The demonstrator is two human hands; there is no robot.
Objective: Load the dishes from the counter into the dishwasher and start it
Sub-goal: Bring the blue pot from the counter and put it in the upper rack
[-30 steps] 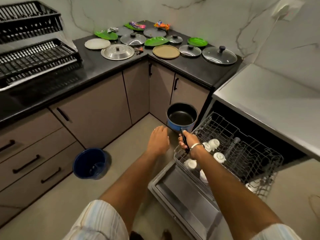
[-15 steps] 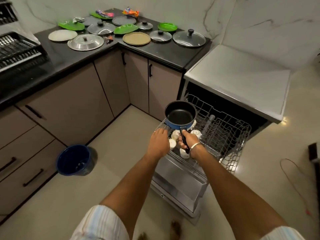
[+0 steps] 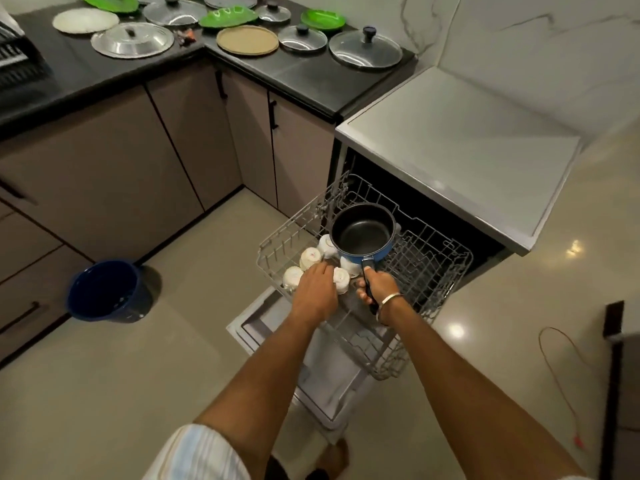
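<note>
Our right hand (image 3: 377, 287) grips the black handle of one blue saucepan (image 3: 363, 233), held upright over the pulled-out dishwasher rack (image 3: 429, 268), just beyond our knuckles. Our left hand (image 3: 317, 292) reaches into the rack beside it, fingers loosely bent, touching one of five white cups (image 3: 309, 258) lying there. Far beyond both hands, the counter (image 3: 298, 74) carries six lids, three green plates, one tan plate and one white plate.

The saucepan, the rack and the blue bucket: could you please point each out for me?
saucepan (image 3: 362, 233), head view, dark inner base.
rack (image 3: 433, 268), head view, bare wire grid.
blue bucket (image 3: 104, 289), head view, inside wall.
</note>
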